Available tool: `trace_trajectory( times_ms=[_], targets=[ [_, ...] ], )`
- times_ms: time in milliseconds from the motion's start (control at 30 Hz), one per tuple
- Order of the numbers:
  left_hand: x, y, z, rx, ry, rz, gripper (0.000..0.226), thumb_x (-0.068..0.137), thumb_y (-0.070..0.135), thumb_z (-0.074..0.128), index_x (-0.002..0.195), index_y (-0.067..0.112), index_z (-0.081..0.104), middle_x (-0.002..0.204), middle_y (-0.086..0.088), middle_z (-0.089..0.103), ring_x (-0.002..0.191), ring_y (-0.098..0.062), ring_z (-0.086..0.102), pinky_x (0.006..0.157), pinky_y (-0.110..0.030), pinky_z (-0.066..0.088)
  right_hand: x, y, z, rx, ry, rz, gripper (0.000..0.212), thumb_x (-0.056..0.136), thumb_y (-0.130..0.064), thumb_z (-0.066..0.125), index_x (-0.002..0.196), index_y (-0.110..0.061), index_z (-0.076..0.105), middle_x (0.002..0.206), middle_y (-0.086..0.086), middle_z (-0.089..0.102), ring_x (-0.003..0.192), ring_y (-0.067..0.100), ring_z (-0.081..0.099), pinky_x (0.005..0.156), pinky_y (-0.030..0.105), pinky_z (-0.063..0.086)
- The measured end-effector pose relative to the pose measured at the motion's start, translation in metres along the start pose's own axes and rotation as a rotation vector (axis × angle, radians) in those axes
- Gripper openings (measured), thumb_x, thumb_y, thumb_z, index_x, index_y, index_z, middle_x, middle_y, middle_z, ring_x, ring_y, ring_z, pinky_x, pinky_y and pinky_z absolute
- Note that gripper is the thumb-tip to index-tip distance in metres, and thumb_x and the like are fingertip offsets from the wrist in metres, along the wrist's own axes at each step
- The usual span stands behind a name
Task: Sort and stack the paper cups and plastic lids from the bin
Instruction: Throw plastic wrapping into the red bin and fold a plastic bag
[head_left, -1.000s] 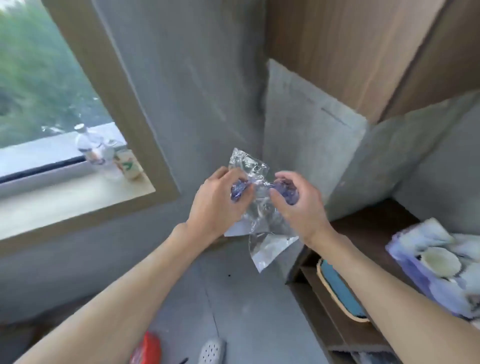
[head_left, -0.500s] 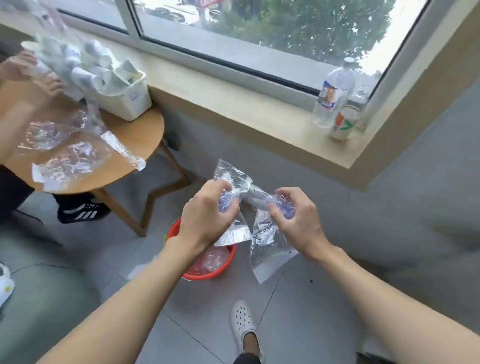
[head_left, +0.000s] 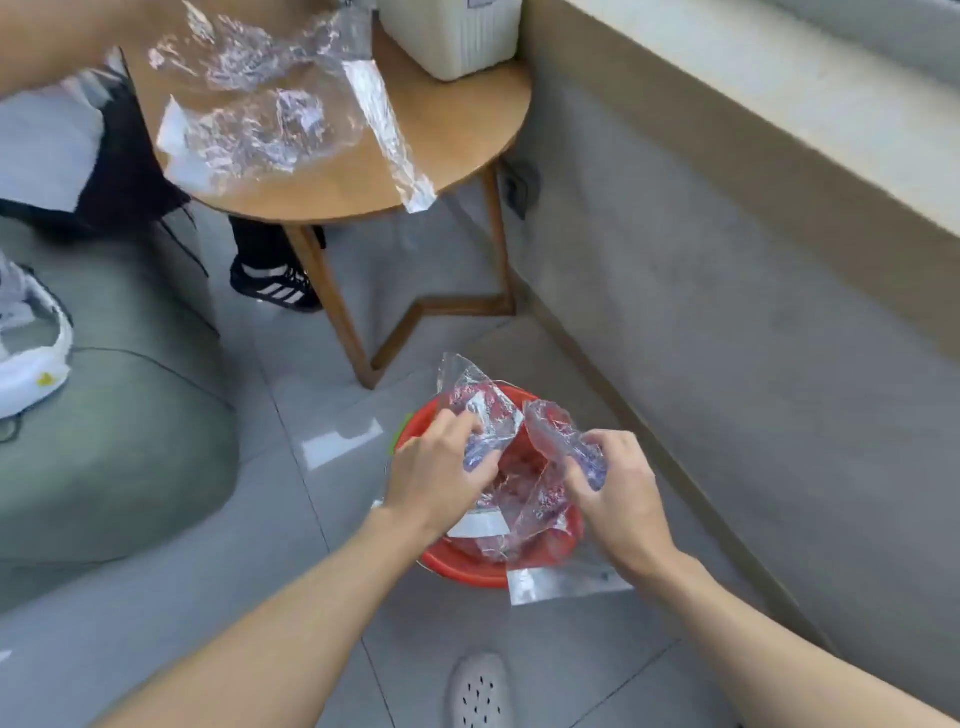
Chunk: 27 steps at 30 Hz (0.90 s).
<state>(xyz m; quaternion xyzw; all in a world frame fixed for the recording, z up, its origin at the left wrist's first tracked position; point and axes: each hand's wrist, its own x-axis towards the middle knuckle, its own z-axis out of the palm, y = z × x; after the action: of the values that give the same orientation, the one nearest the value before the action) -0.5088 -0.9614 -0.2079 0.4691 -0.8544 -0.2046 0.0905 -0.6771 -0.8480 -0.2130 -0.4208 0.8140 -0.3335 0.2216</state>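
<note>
Though it carries little, the floor (head_left: 597, 675): grey tiles, with the red basin (head_left: 467, 569) directly beneath the hands and a white clog (head_left: 480, 691) near the frame's lower edge.
Worktop (head_left: 457, 150): round and wooden; crumpled loose wrappers (head_left: 249, 130) cover its left half, one strip hanging over the near edge.
Bin (head_left: 452, 36): white, at the worktop's far edge by the wall, cut off by the frame. Its cups and lids are out of sight, well apart from the hands.
Red basin: on the floor, holding clear plastic.
Held wrapper (head_left: 545, 426): crumpled clear film, bluish in places, spanning both hands above the basin. Whether a lid is caught inside cannot be told.
Left hand (head_left: 436, 478): fingers (head_left: 467, 426) curled, pinching the film's left end.
Right hand (head_left: 618, 499): fingers (head_left: 597, 452) bunched tight round the right end.
Risk, tearing: opposed pulling could split the film suddenly and scatter anything inside.
Risk, miss: light film may drift past the basin's rim onto the tiles, underfoot beside the clog.
Risk, waste: a lid hidden in the folds would be discarded with it.
</note>
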Motion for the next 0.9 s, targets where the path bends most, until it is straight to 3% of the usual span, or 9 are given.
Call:
trace_trajectory(
  times_ms=[167, 267, 400, 467, 533, 600, 667, 767, 900],
  targets=[
    [0.018, -0.061, 0.118, 0.066, -0.046, -0.069, 0.033, 0.089, 0.048, 0.059, 0.104, 0.018, 0.061, 0.101, -0.002, 0.059, 0.084, -0.037, 0.065, 0.073, -0.044, 0.052, 0.035, 0.078, 0.083, -0.042, -0.001, -0.024, 0.035, 0.088, -0.027, 0.066, 0.118, -0.014, 0.056, 0.112, -0.002, 0.052, 0.106, 0.019, 0.054, 0.093, 0.036, 0.047],
    [0.026, -0.085, 0.175, 0.141, -0.098, -0.196, 0.041, 0.096, 0.049, 0.053, 0.127, 0.022, 0.051, 0.119, -0.003, 0.053, 0.103, -0.033, 0.062, 0.087, -0.043, 0.045, 0.047, 0.108, 0.119, -0.049, 0.015, -0.07, 0.035, 0.087, -0.026, 0.065, 0.118, -0.015, 0.054, 0.109, -0.005, 0.048, 0.106, 0.017, 0.052, 0.091, 0.032, 0.045],
    [0.028, -0.113, 0.225, 0.169, -0.395, -0.275, 0.054, 0.103, 0.052, 0.034, 0.153, 0.039, 0.019, 0.159, -0.01, 0.018, 0.143, -0.034, 0.03, 0.111, -0.058, 0.026, 0.062, 0.129, 0.161, -0.075, 0.025, -0.172, 0.033, 0.088, -0.029, 0.063, 0.119, -0.019, 0.054, 0.111, -0.003, 0.049, 0.106, 0.019, 0.05, 0.09, 0.033, 0.045],
    [0.026, -0.13, 0.231, 0.114, -0.485, -0.27, 0.051, 0.104, 0.05, 0.028, 0.153, 0.047, 0.014, 0.167, -0.003, 0.002, 0.152, -0.032, 0.012, 0.115, -0.064, 0.016, 0.071, 0.134, 0.184, -0.121, -0.006, -0.155, 0.036, 0.09, -0.033, 0.06, 0.123, -0.02, 0.053, 0.116, 0.001, 0.048, 0.108, 0.022, 0.048, 0.087, 0.037, 0.047],
    [0.025, -0.144, 0.229, 0.083, -0.495, -0.251, 0.051, 0.103, 0.051, 0.029, 0.152, 0.052, 0.014, 0.168, 0.001, -0.001, 0.153, -0.03, 0.009, 0.117, -0.062, 0.015, 0.08, 0.138, 0.208, -0.204, -0.052, -0.127, 0.04, 0.093, -0.037, 0.054, 0.128, -0.019, 0.048, 0.123, 0.006, 0.046, 0.113, 0.026, 0.045, 0.09, 0.041, 0.045],
    [0.024, -0.153, 0.225, 0.102, -0.487, -0.234, 0.052, 0.102, 0.051, 0.033, 0.152, 0.05, 0.019, 0.168, 0.002, -0.001, 0.152, -0.03, 0.012, 0.119, -0.056, 0.019, 0.086, 0.146, 0.229, -0.363, -0.197, -0.106, 0.046, 0.096, -0.043, 0.044, 0.138, -0.024, 0.037, 0.141, 0.011, 0.036, 0.127, 0.032, 0.036, 0.1, 0.047, 0.039],
    [0.026, -0.157, 0.224, 0.113, -0.495, -0.228, 0.054, 0.101, 0.051, 0.036, 0.153, 0.044, 0.023, 0.168, 0.003, -0.002, 0.151, -0.03, 0.016, 0.118, -0.052, 0.022, 0.087, 0.159, 0.244, -0.497, -0.439, -0.028, 0.055, 0.098, -0.051, 0.031, 0.148, -0.034, 0.015, 0.159, 0.008, 0.011, 0.144, 0.034, 0.013, 0.113, 0.055, 0.022],
    [0.027, -0.157, 0.228, 0.101, -0.497, -0.202, 0.063, 0.098, 0.057, 0.041, 0.155, 0.04, 0.021, 0.168, 0.005, 0.0, 0.151, -0.028, 0.02, 0.117, -0.051, 0.024, 0.086, 0.174, 0.256, -0.598, -0.641, 0.045, 0.071, 0.095, -0.064, 0.02, 0.15, -0.036, -0.013, 0.161, 0.002, -0.018, 0.148, 0.031, -0.014, 0.116, 0.059, 0.001],
    [0.025, -0.159, 0.233, 0.1, -0.535, -0.188, 0.071, 0.095, 0.061, 0.046, 0.156, 0.04, 0.016, 0.168, 0.006, 0.006, 0.149, -0.027, 0.025, 0.116, -0.053, 0.028, 0.092, 0.184, 0.269, -0.613, -0.82, 0.113, 0.073, 0.094, -0.067, 0.015, 0.146, -0.037, -0.026, 0.156, -0.001, -0.032, 0.146, 0.031, -0.021, 0.115, 0.062, -0.007]
  ],
)
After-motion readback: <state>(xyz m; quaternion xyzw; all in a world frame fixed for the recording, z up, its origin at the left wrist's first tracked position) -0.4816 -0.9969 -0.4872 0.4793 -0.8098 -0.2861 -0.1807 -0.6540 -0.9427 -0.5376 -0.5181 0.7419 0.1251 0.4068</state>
